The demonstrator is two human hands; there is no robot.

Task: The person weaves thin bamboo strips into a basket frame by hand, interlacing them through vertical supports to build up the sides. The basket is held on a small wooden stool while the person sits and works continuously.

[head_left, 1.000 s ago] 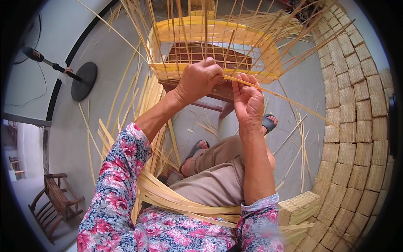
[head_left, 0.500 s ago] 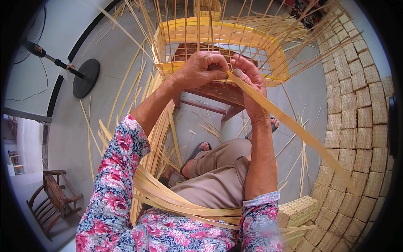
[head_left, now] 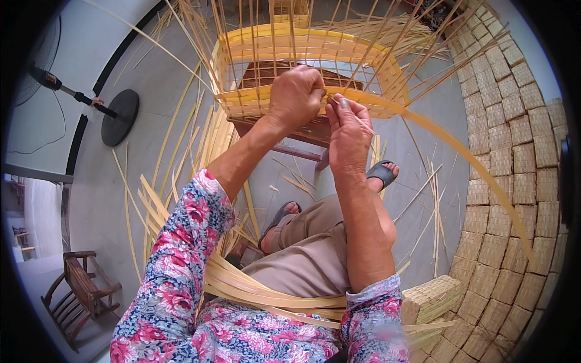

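An open-weave yellow bamboo basket (head_left: pixel 387 74) has thin upright stakes (head_left: pixel 292 39) rising out of it, and rests on a red-brown wooden stool (head_left: pixel 301 129). At the basket's near rim my left hand (head_left: pixel 296 98) is closed, back of the hand up, around the end of a long flat bamboo strip (head_left: pixel 463 148). From there the strip passes behind my right fingertips and arches off to the right. Just right of it, my right hand (head_left: pixel 351 124) pinches what looks like a thin stake between thumb and fingers. The left fingertips are mostly hidden.
Loose strips (head_left: pixel 278 291) lie across my lap, and more are scattered on the grey floor. Stacked woven blocks (head_left: pixel 505 199) line the right side. At left stand a fan (head_left: pixel 120 117) and a wooden chair (head_left: pixel 85 287). A bundle of strips (head_left: pixel 393 33) lies beyond the basket.
My left hand has rolled over into a fist. The strip has swung up from across my right wrist to behind that hand. My right foot has moved into clearer view.
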